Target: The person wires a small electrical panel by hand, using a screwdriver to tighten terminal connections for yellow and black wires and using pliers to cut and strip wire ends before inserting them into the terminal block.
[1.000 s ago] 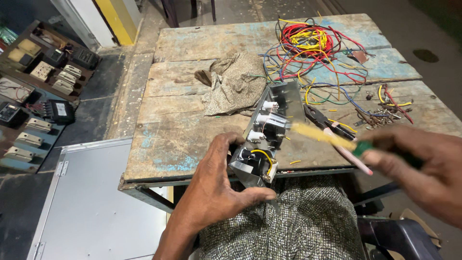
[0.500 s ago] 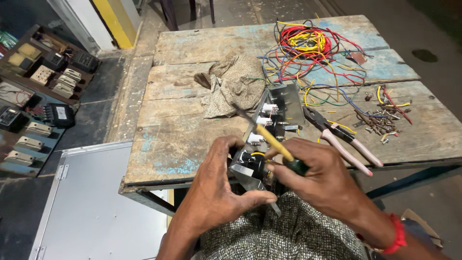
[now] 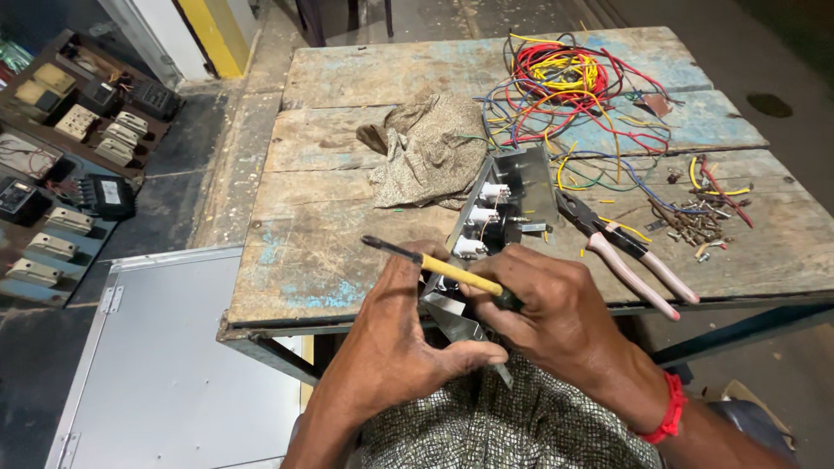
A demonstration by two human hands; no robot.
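Note:
My left hand [image 3: 395, 343] grips the near end of a grey metal switch panel [image 3: 512, 195] that leans from my lap onto the worn wooden table [image 3: 321, 260]. White round fittings line the panel's side. My right hand [image 3: 556, 317] is closed around a yellow-handled screwdriver [image 3: 434, 265]. Its dark shaft points left, across the top of my left hand, with the tip in the air over the table's front edge. Both hands meet at the panel's near end, which they mostly hide.
Pink-handled pliers [image 3: 630, 256] lie right of the panel. A tangle of coloured wires [image 3: 569, 87] and a crumpled cloth [image 3: 430, 148] sit further back; loose screws and wire scraps [image 3: 695, 221] lie at right. A grey metal door [image 3: 174, 365] and boards of switches [image 3: 69, 148] are on the floor at left.
My right hand came in from the right with the screwdriver and joined my left hand at the panel. The screwdriver's tip has swung to point left.

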